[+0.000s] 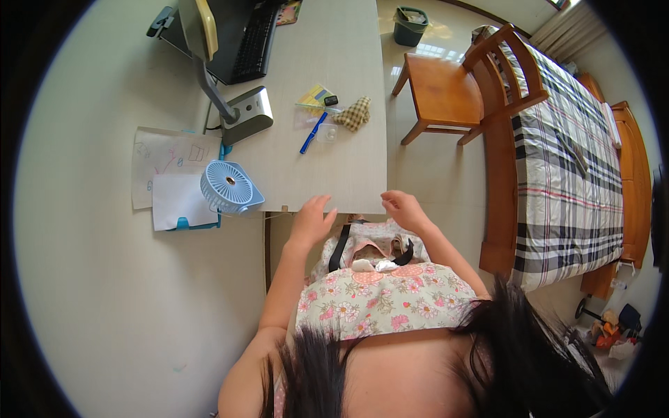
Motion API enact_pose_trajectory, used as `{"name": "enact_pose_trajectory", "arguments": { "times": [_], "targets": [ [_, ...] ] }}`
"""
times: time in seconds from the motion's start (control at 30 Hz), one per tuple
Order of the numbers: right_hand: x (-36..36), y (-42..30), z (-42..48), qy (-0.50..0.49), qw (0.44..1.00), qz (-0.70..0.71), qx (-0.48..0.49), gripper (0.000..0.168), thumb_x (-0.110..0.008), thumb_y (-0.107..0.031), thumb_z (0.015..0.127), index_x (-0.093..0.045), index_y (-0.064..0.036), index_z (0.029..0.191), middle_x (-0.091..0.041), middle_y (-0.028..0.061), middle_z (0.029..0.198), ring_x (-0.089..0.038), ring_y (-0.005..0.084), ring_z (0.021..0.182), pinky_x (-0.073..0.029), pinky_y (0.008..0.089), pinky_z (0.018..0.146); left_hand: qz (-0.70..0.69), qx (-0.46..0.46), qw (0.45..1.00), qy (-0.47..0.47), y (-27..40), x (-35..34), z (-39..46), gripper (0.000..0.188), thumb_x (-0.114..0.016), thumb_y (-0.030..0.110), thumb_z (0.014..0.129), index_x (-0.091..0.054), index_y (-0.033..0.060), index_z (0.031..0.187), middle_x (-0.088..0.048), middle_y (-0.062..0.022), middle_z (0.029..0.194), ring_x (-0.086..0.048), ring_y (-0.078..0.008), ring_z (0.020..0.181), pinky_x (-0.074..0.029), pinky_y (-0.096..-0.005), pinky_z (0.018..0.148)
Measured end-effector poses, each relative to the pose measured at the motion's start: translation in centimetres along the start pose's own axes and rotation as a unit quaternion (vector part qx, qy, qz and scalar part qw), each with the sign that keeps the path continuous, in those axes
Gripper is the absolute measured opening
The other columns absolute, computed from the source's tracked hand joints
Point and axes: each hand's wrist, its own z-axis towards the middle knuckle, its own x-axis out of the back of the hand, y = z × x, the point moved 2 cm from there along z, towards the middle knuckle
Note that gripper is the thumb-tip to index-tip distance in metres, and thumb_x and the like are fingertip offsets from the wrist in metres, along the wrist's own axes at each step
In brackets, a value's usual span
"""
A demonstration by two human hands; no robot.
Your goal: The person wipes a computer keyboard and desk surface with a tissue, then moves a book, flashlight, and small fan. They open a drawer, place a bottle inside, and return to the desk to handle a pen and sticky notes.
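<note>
My left hand (312,218) is over the near edge of the pale desk (324,177), fingers apart and nothing in it. By the desk's near right corner my right hand (405,209) is also empty, its fingers loosely curved. Beyond both hands lie a blue pen (313,132), a small clear plastic case (327,132), a crumpled checked cloth (355,114), a small black object (331,100) and a yellow card (315,98), partly under clear plastic. A light blue fan (230,183) stands left of my left hand.
A lamp base (251,112) and a black keyboard (254,47) are farther back on the desk. Papers (180,196) are at the wall on the left. To the right are a wooden chair (444,89), a bin (410,31) and a bed with a plaid cover (564,209).
</note>
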Motion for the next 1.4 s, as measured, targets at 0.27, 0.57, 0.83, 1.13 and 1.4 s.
{"name": "enact_pose_trajectory", "arguments": {
  "times": [0.27,0.57,0.83,1.13,1.4],
  "targets": [
    [4.5,-2.4,11.6,0.113,0.99,-0.025,0.083,0.03,-0.061,-0.013,0.081,-0.058,-0.004,0.109,-0.061,0.0146,0.103,-0.059,0.0269,0.091,-0.048,0.0342,0.079,-0.029,0.02,0.994,0.102,0.2,1.3,9.6,0.039,-0.059,0.022,0.082,-0.054,0.0009,0.115,-0.056,-0.0182,0.115,-0.054,-0.0354,0.104,-0.044,-0.0397,0.089],
    [2.7,-4.4,24.6,0.049,0.921,-0.26,0.287,0.029,-0.061,-0.016,0.079,-0.059,-0.009,0.106,-0.049,0.0078,0.124,-0.04,0.0291,0.119,-0.039,0.0414,0.093,-0.083,0.2,0.968,0.125,0.3,-1.9,6.7,0.043,-0.059,0.021,0.082,-0.05,0.0014,0.119,-0.053,-0.0182,0.119,-0.05,-0.0352,0.11,-0.042,-0.0399,0.093],
    [6.8,-3.2,26.4,0.04,0.976,-0.018,0.214,0.013,-0.062,-0.008,0.079,-0.059,-0.003,0.09,-0.059,0.0095,0.091,-0.055,0.0277,0.084,-0.045,0.035,0.073,-0.092,0.276,0.929,0.231,3.9,-2.5,8.5,0.057,-0.064,0.019,0.079,-0.041,0.0035,0.129,-0.045,-0.017,0.129,-0.044,-0.0327,0.118,-0.04,-0.0396,0.096],
    [10.1,-3.0,30.0,0.088,0.973,-0.029,0.211,0.013,-0.062,-0.011,0.081,-0.059,-0.002,0.089,-0.059,0.01,0.093,-0.054,0.0279,0.087,-0.045,0.0354,0.076,0.083,0.28,0.933,0.209,2.3,-3.8,18.2,0.075,-0.072,0.019,0.071,-0.034,0.0075,0.135,-0.037,-0.0157,0.136,-0.036,-0.0324,0.125,-0.035,-0.0427,0.099],
    [8.2,-1.2,30.2,0.016,0.92,-0.184,0.345,0.021,-0.058,-0.007,0.075,-0.06,-0.003,0.095,-0.054,0.0103,0.109,-0.046,0.032,0.107,-0.039,0.0419,0.089,0.128,0.29,0.918,0.237,1.4,-5.5,18.2,0.062,-0.068,0.014,0.072,-0.042,0.0064,0.128,-0.05,-0.0112,0.116,-0.046,-0.0304,0.11,-0.041,-0.0422,0.086]
  ]
}}
